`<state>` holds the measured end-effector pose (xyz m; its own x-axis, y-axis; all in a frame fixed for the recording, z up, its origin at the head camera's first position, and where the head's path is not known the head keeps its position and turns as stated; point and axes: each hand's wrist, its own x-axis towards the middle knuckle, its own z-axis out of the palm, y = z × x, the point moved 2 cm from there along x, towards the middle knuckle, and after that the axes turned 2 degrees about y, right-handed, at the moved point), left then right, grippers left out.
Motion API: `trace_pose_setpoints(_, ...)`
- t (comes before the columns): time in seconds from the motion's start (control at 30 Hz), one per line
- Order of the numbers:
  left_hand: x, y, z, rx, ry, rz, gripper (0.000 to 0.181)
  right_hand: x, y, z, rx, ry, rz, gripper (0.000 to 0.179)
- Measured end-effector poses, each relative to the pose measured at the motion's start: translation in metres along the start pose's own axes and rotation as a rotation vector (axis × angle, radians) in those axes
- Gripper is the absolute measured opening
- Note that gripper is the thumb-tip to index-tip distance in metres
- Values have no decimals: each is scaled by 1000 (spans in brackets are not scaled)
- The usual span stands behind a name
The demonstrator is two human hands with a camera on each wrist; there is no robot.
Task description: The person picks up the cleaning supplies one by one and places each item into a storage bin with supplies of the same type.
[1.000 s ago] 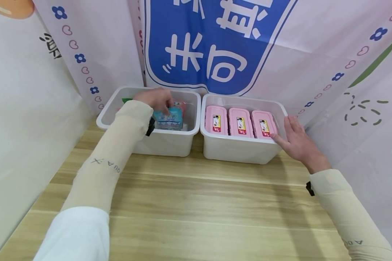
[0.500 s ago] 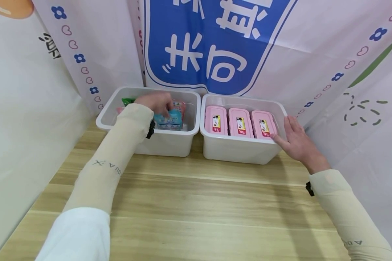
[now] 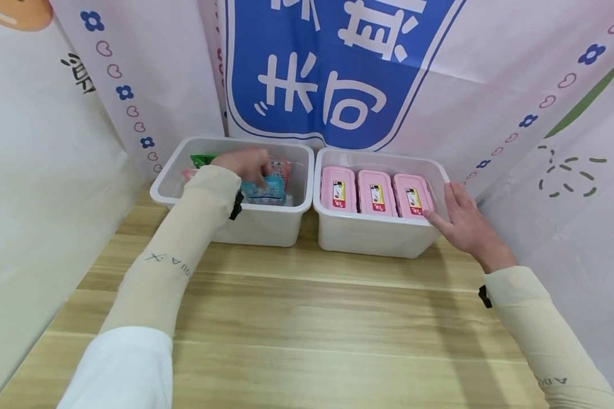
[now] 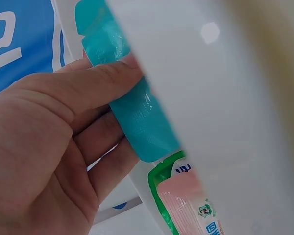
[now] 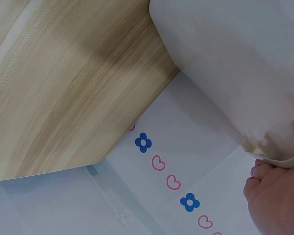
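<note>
My left hand (image 3: 243, 163) reaches into the left white bin (image 3: 256, 226) and pinches a teal-blue plastic packet (image 3: 270, 192) between thumb and fingers. The left wrist view shows the thumb lying across the packet (image 4: 144, 117), with part of it hidden behind the bin wall (image 4: 206, 98). Beside it are a pink packet (image 4: 179, 193) and a green-edged packet (image 4: 159, 188). Another pink packet (image 3: 281, 167) stands behind the teal one. My right hand (image 3: 465, 224) rests on the right corner of the right white bin (image 3: 370, 237), fingers along its side rim and thumb across the front edge.
Three pink lidded boxes (image 3: 376, 192) stand in a row inside the right bin. Both bins stand side by side on a wooden table (image 3: 312, 318), against a printed white cloth backdrop (image 3: 465, 108) with a blue sign (image 3: 322, 85). Cloth also hangs at both sides.
The teal packet has sunk and tilted slightly in the left bin, with my left hand still on it and shifted a little. My right hand and the boxes have stayed put.
</note>
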<state>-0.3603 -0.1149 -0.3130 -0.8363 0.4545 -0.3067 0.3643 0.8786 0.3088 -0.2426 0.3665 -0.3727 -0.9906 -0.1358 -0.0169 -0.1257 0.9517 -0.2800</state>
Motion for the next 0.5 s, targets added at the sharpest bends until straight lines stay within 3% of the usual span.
trace_pose_setpoints(0.5,-11,5,-3,9,-4,-23,33,-2,-1,-3,-12,-7,-25,100)
